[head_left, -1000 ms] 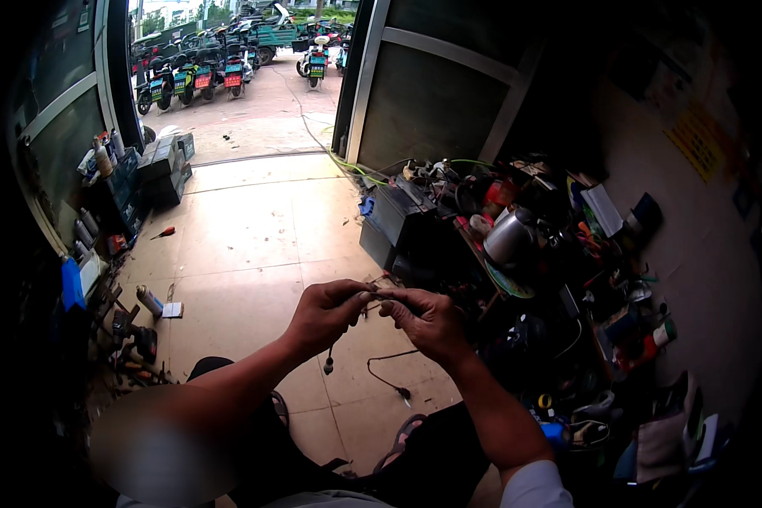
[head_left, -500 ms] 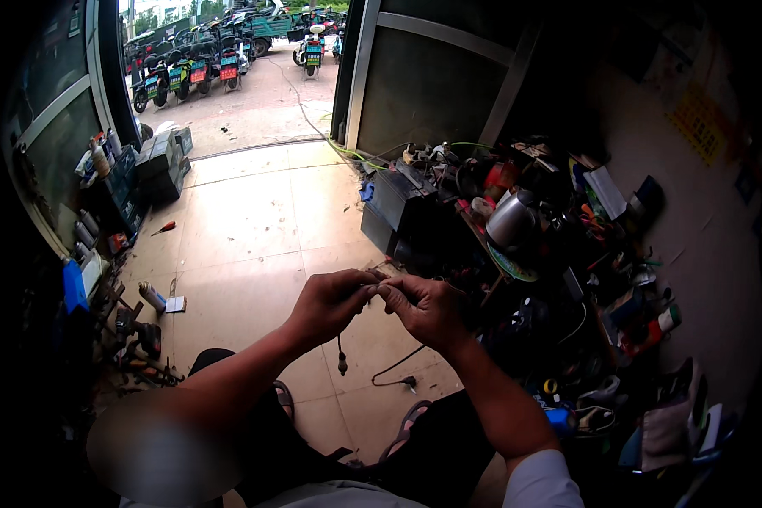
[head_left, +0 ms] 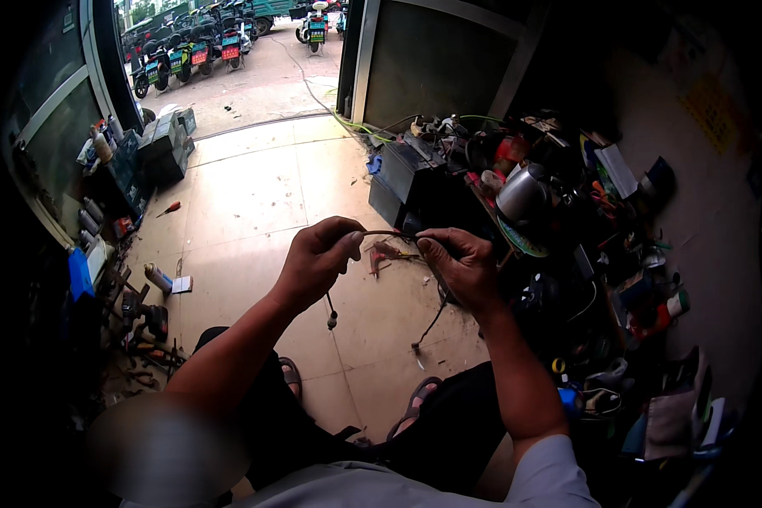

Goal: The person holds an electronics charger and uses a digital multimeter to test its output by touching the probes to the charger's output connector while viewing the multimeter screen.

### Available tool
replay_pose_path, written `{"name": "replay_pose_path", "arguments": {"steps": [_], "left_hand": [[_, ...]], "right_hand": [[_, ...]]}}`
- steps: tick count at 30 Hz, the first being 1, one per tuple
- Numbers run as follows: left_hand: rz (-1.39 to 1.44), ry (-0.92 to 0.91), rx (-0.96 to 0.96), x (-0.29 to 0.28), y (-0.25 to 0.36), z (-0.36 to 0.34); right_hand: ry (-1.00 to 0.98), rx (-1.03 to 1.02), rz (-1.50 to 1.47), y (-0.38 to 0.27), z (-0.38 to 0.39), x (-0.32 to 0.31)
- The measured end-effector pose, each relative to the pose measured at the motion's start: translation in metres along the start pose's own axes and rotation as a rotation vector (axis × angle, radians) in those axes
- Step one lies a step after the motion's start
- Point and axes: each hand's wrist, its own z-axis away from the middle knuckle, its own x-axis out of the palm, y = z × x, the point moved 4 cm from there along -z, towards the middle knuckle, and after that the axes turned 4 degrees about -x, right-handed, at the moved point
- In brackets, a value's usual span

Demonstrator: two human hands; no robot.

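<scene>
A thin dark cable [head_left: 389,233] stretches in a slight arch between my two hands, held up above the floor. My left hand [head_left: 315,261] is closed on its left part, thumb against fingers. From below that hand dangles a cable end with a small connector [head_left: 332,321]. On the other side my right hand [head_left: 466,264] pinches the cable between thumb and fingers. Below it hangs the other end, with a plug-like tip [head_left: 416,349]. A red-handled tool [head_left: 376,262], too small to name surely, lies on the floor beyond the cable.
Dark boxes [head_left: 395,179] and a bench heaped with parts and a metal kettle [head_left: 523,193] line the right. Along the left stand a spray can [head_left: 157,278], a cordless drill [head_left: 151,318] and stacked batteries [head_left: 162,148]. A screwdriver [head_left: 169,208] lies on the tiles. Scooters [head_left: 201,52] stand outside.
My hands have drawn apart from their touching pinch, and a length of cable now shows between them. The right dangling end hangs nearer my right hand. The view has tilted slightly.
</scene>
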Motion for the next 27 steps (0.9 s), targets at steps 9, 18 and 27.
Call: {"name": "replay_pose_path", "arguments": {"steps": [9, 18, 27], "left_hand": [[-0.147, -0.109, 0.055, 0.013, -0.001, 0.003], [-0.190, -0.150, 0.002, 0.015, -0.004, 0.005], [0.098, -0.121, -0.101, 0.008, -0.001, 0.004]], "right_hand": [[-0.062, -0.255, 0.193, -0.022, -0.002, 0.017], [-0.050, -0.362, 0.189, -0.010, -0.004, 0.020], [-0.109, -0.032, -0.064, 0.018, -0.002, 0.021]]}}
